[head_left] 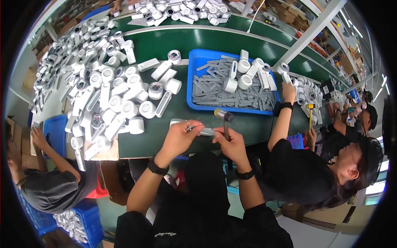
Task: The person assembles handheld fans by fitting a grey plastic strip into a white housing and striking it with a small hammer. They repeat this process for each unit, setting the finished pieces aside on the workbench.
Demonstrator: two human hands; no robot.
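My left hand (182,136) and my right hand (232,144) come together over the near edge of the green bench. Between their fingertips is a slim grey plastic strip (206,132), with a finger pinch at each end. My right hand also holds a small mallet (226,125); its head, yellowish at one end and black at the other, sticks up above the fingers. Just beyond my left hand lies a white part (177,121), partly hidden by it. Beyond my hands stands a blue tray (191,89) full of similar grey strips (219,89), with several white handheld fans (245,81) on top.
White handheld fans (129,108) cover the bench at left, and more lie at the far side (182,10). At right, a co-worker's hand (288,91) touches a fan; another hand holds a yellow mallet (310,111). At left, a person's hand (39,138) is beside a blue bin (56,128).
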